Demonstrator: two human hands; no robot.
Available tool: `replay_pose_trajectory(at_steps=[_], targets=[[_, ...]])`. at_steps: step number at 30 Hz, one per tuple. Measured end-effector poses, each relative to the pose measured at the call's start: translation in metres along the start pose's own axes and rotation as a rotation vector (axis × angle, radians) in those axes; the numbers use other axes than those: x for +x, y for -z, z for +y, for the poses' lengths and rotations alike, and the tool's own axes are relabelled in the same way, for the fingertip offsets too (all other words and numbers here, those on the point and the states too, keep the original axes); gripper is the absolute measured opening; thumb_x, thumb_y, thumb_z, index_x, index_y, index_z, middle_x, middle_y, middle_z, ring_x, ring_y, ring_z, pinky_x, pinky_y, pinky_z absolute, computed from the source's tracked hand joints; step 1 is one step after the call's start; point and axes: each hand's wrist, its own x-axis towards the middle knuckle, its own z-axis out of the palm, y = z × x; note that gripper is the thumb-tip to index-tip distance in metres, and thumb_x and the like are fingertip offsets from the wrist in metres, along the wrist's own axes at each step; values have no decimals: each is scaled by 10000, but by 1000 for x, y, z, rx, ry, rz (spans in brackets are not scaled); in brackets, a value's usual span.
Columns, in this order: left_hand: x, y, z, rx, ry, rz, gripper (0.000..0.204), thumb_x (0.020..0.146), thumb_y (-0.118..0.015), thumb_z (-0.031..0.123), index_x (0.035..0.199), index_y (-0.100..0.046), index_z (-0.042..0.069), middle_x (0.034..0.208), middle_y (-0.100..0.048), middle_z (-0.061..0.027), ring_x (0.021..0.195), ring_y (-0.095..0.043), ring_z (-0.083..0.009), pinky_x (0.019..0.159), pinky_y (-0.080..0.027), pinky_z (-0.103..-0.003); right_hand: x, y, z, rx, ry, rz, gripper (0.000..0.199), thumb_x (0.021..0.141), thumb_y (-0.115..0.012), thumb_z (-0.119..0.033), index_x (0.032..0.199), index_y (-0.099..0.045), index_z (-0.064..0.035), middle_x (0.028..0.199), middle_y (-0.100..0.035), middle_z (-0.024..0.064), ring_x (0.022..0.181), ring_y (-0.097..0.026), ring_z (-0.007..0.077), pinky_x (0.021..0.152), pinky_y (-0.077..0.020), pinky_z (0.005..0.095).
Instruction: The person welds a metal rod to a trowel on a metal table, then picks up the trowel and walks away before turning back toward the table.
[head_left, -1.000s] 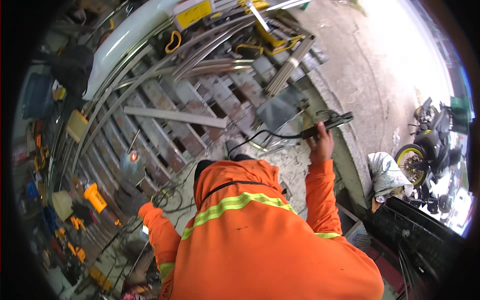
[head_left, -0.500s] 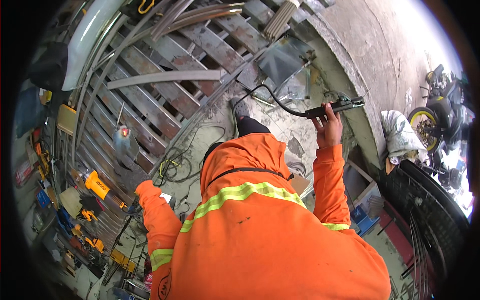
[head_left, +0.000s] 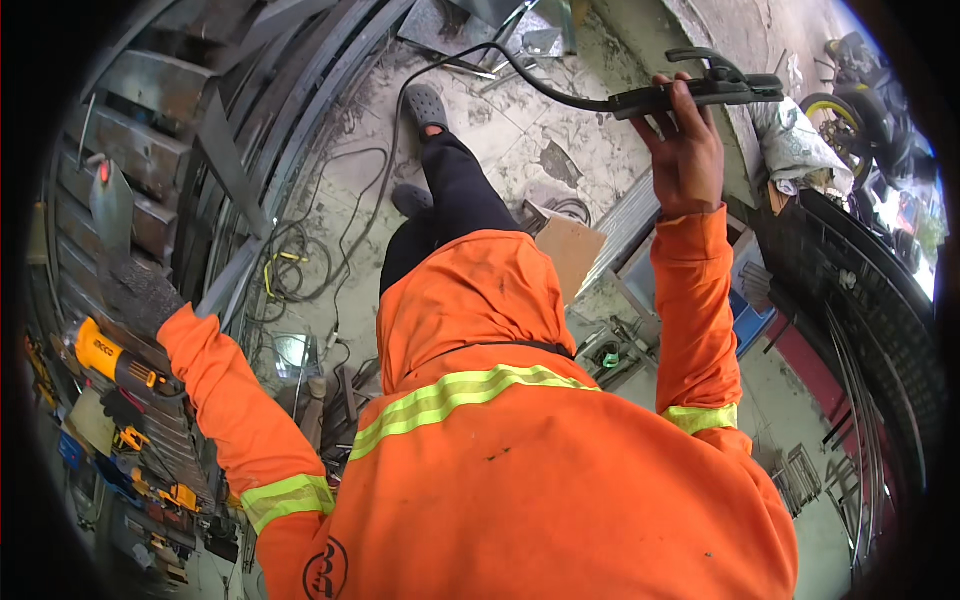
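In my right hand (head_left: 688, 150) is a black welding electrode holder (head_left: 700, 95), gripped with the fingers curled round its handle. Its lever stands up on top, and a black cable (head_left: 540, 85) loops away from its rear end to the floor. Out at the left, my left hand (head_left: 140, 290) wears a dark, worn grey glove. A thin metal rod (head_left: 87, 130) sticks up at the glove's far end, beside a small red spot, and seems pinched there. Just below that hand lies a yellow and black power tool (head_left: 110, 355).
Steel bars and slats (head_left: 160, 95) form a rack at the left. Cables (head_left: 300, 260) coil on the tiled floor beside my feet. A brown board (head_left: 570, 255) stands right of my legs. A white sack (head_left: 800, 145) and a motorcycle (head_left: 860, 120) are at the far right.
The view has shifted, showing more floor and my legs. My right hand with the electrode holder sits higher in the picture; my left arm reaches farther left, the rod moving with it.
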Motion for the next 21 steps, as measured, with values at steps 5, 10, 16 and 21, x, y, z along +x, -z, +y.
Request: replay_pose_trajectory(at_steps=[5,10,16,21], targets=[[-39,44,205,-11,242,151,455,986,-541,372,1160,-595,-45,1135,-600,-224,1037,-570,-362,908,-431,-416,-36,23,21,11,-7,98,383,948,-654,-211,1289,-513,-108,1214,-595,90,1123,-578,227,988,-456,473],[-190,14,278,-466,632,19,376,923,-686,232,1198,-594,-6,860,-482,-60,837,-467,-185,821,-424,-352,-26,21,30,-158,-83,10,413,990,-604,-255,1354,-453,-129,1281,-567,118,1164,-576,220,1031,-437,451],[-565,-131,341,-568,1385,-1310,556,947,-542,499,1201,-642,15,1230,-643,-175,1157,-584,-315,1014,-427,-395,38,23,104,-706,-176,-221,402,961,-647,-209,1285,-448,-77,1277,-579,122,1192,-568,210,953,-512,410],[-786,-103,443,-452,1078,-1644,559,988,-396,488,1386,-527,119,1406,-533,-147,1287,-511,-306,1095,-371,-422,121,53,182,-902,-311,-426,512,973,-615,-191,1425,-397,-90,1376,-528,102,1285,-502,242,1004,-457,434]])
